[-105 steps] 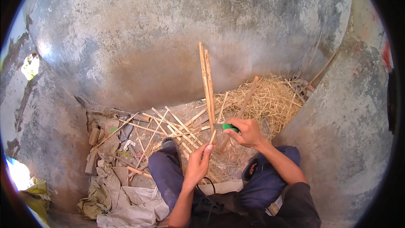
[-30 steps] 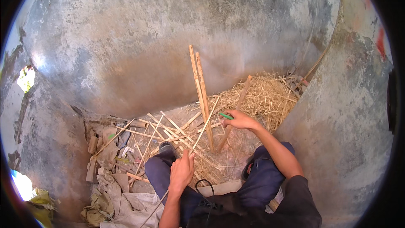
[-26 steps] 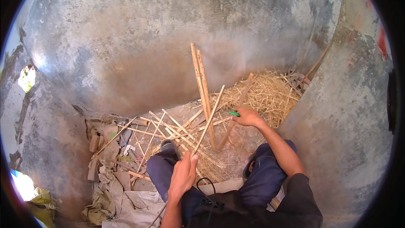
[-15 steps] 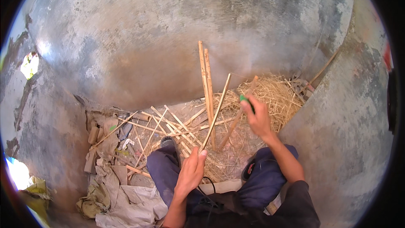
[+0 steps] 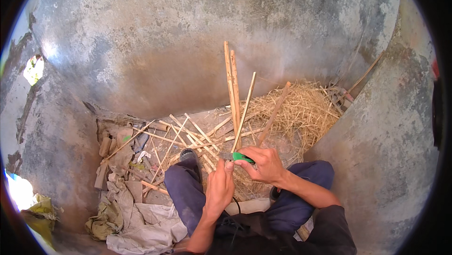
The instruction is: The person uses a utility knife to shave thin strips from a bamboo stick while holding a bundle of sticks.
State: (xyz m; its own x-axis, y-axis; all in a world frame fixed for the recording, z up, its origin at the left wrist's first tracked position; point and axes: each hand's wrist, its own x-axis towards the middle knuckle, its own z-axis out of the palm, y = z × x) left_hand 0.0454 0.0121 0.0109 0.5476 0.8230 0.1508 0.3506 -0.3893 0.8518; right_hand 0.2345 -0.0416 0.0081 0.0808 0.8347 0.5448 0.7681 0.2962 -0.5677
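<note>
My left hand is closed around the near end of a thin wooden stick, which slants up and away toward the wall. My right hand grips a green-handled utility knife. The knife's blade lies across the stick just above my left thumb; whether it cuts into the wood cannot be told. Both hands are close together between my bent knees. Two taller wooden sticks stand just beyond, leaning against the wall, and a darker stick leans to their right.
Pale shavings are heaped at the back right. Several loose sticks lie crossed on the floor, left of centre. Crumpled cloth sacking and rubble are at the left. Worn grey walls enclose the spot closely.
My right hand has brought the knife down and left, from beside the stick's upper part to its near end at my left hand. The stick stands slightly steeper.
</note>
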